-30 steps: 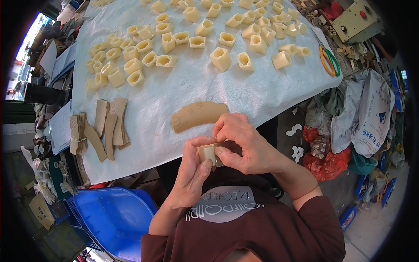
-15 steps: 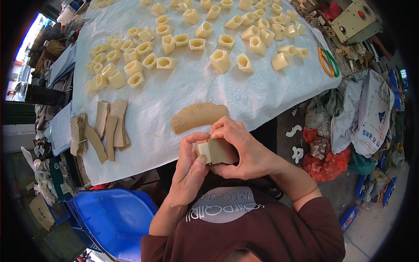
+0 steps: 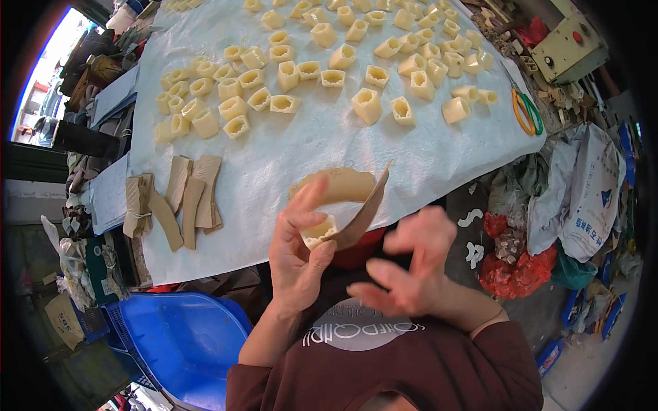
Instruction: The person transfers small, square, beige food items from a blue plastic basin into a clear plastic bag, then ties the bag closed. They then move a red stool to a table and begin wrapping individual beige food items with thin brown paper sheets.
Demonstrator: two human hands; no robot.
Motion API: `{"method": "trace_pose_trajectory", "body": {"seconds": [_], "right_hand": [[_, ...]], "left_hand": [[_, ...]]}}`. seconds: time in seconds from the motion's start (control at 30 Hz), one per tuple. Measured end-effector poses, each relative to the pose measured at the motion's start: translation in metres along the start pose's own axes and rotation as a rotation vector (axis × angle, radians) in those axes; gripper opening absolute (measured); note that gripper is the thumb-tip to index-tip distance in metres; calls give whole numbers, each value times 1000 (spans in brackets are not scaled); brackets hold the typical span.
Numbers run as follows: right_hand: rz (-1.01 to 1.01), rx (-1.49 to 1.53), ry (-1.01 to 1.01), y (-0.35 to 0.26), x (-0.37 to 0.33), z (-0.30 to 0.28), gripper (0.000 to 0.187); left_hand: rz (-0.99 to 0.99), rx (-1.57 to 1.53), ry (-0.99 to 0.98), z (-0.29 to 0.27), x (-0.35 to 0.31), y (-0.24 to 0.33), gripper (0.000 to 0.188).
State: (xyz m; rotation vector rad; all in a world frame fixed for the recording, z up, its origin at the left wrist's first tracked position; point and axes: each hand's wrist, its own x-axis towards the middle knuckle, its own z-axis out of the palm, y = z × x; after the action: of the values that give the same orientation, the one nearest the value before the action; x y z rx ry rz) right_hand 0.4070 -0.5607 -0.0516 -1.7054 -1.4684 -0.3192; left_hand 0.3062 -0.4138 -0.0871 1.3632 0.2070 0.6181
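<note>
My left hand pinches a hollow cream-coloured block, its jagged opening facing up. A thin curved brown strip, like card or paper, stands against the block's right side, its upper end free. The left thumb presses near where the strip meets the block. My right hand is apart from both, fingers spread and slightly blurred, with nothing in it. Just beyond my left hand, another curved brown strip lies flat on the white sheet.
Many similar hollow blocks stand across the sheet's far half. Stacked brown strips, some tied, lie at left. Orange-and-green-handled scissors rest at the right edge. A blue plastic tub sits lower left; bags are at right.
My right hand has let go and drawn off to the right. The brown strip that was wrapped round the block now springs open on its right side. The whole view has shifted slightly.
</note>
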Motion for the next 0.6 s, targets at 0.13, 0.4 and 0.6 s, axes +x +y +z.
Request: {"method": "trace_pose_trajectory", "body": {"seconds": [0.13, 0.4, 0.6], "right_hand": [[335, 547, -280, 1, -18, 22, 29], [916, 1613, 32, 16, -17, 49, 49], [868, 1553, 75, 27, -9, 35, 17]], "left_hand": [[9, -18, 103, -5, -4, -3, 34], [-82, -347, 201, 11, -7, 5, 42], [-88, -222, 120, 1, -15, 3, 43]]}}
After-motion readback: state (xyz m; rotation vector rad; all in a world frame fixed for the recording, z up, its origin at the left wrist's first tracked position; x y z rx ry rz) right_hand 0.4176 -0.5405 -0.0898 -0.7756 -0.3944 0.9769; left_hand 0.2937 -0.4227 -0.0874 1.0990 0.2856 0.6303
